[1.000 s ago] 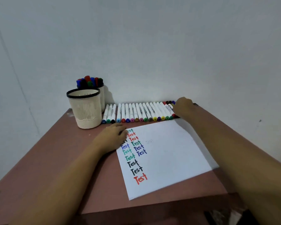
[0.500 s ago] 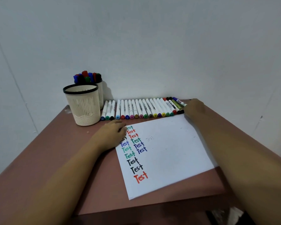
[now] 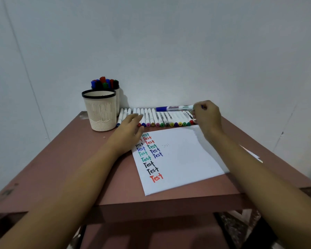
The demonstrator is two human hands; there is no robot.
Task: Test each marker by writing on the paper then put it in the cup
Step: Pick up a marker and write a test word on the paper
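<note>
My right hand (image 3: 206, 116) holds a white marker with a blue cap (image 3: 174, 108) level above the row of markers (image 3: 162, 119), cap pointing left. That row of white markers with coloured caps lies along the far edge of the table. My left hand (image 3: 130, 130) hovers with fingers apart over the top left corner of the white paper (image 3: 183, 159), reaching toward the row. The paper carries several coloured "Test" words down its left side. A cream cup with a black rim (image 3: 100, 112) stands at the back left and looks empty.
Behind the cream cup stands a second cup (image 3: 117, 99) filled with several capped markers. The brown table (image 3: 61, 168) is pushed against a white wall; its front edge runs just below the paper. A patterned floor shows beneath.
My right hand has lifted the blue-capped marker out of the right end of the row and raised it. My left hand has moved up from the paper toward the markers.
</note>
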